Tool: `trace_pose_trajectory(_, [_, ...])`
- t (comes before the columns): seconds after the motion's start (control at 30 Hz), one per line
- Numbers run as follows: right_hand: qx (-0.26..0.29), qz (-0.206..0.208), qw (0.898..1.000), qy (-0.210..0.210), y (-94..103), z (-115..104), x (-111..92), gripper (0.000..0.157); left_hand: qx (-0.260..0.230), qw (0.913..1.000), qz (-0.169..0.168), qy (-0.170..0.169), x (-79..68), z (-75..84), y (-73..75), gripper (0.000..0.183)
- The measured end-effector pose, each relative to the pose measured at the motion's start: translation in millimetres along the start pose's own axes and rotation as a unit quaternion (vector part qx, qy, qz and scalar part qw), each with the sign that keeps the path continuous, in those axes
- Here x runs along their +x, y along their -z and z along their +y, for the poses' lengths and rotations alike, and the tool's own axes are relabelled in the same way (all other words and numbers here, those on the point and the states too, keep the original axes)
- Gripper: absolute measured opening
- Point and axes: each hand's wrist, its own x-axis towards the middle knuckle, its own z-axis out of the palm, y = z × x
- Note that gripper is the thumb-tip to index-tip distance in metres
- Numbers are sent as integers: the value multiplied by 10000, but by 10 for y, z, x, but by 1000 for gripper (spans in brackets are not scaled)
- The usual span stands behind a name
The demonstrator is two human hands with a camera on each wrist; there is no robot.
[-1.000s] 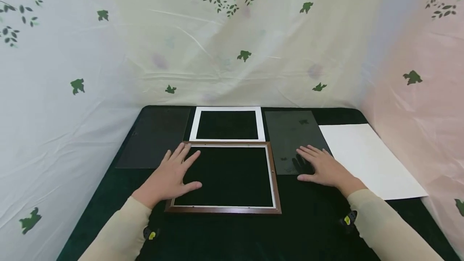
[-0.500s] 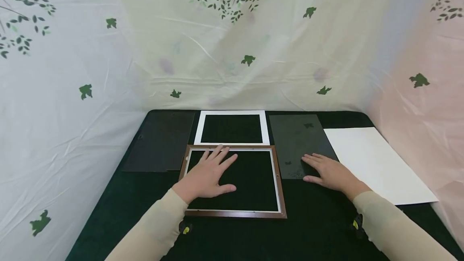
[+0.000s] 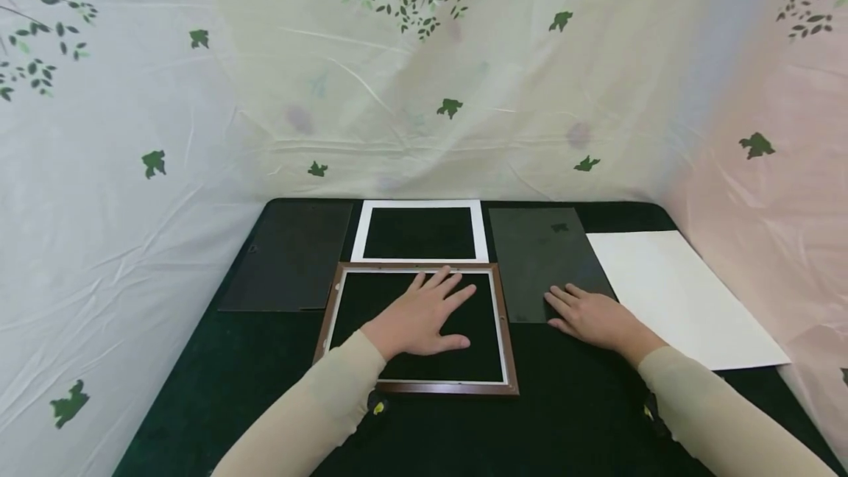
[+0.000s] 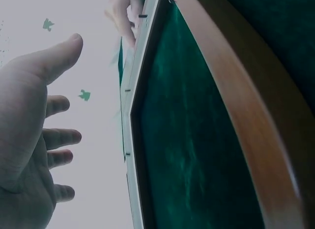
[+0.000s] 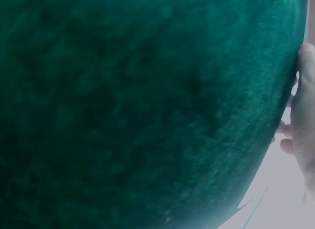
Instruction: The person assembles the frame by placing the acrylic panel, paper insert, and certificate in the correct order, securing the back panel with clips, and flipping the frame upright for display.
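Left hand: the left hand (image 3: pixel 420 319) hovers above the wooden frame (image 3: pixel 450 389), right of its middle, fingertips over the far rail; a second ago it was over the frame's left side, so it has travelled rightward.
Left fingers: spread apart, thumb held out, gripping nothing; the left wrist view shows them clear of the rails.
Right hand: the right hand (image 3: pixel 599 319) is at the near right corner of the grey pane (image 3: pixel 530 263), palm side down.
Right fingers: closer together than a second ago, when they fanned out with the thumb well off; the thumb now lies by the pane's near edge. Whether they pinch it I cannot tell.
Wooden frame: flat on the green cloth (image 3: pixel 265 403), in the same place among the pieces as before, its opening showing cloth.
Grey pane: flat just right of the frame and reaching farther back, in the same spot as earlier.
White border: the white border (image 3: pixel 424 204) lies just behind the frame, unchanged.
Dark panel: the dark panel (image 3: pixel 291 260) lies left of the border, where it was.
White sheet: the white sheet (image 3: pixel 682 300) stays right of the pane.
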Motion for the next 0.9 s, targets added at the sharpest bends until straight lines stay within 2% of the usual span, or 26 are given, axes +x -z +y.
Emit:
trace_pose_trajectory(0.13, [-54, 455, 9988, 150, -31, 29, -22, 50, 62, 9999, -74, -57, 178, 58, -13, 83])
trace_pose_trajectory(0.33, [36, 1239, 9913, 439, -43, 31, -12, 58, 31, 9995, -313, -43, 370, 140, -36, 80])
trace_pose_trajectory(0.63, [-263, 1282, 9901, 518, -60, 28, 4, 54, 178, 9992, -363, -57, 536, 231, -54, 75])
trace_pose_trajectory(0.77, [-281, 1356, 9889, 544, -52, 26, -3, 51, 44, 9993, -340, -120, 609, 278, -83, 73])
trace_pose_trajectory(0.9, [-298, 1609, 9847, 599, -48, 27, -20, 48, -128, 9993, -307, -146, 697, 326, -131, 71])
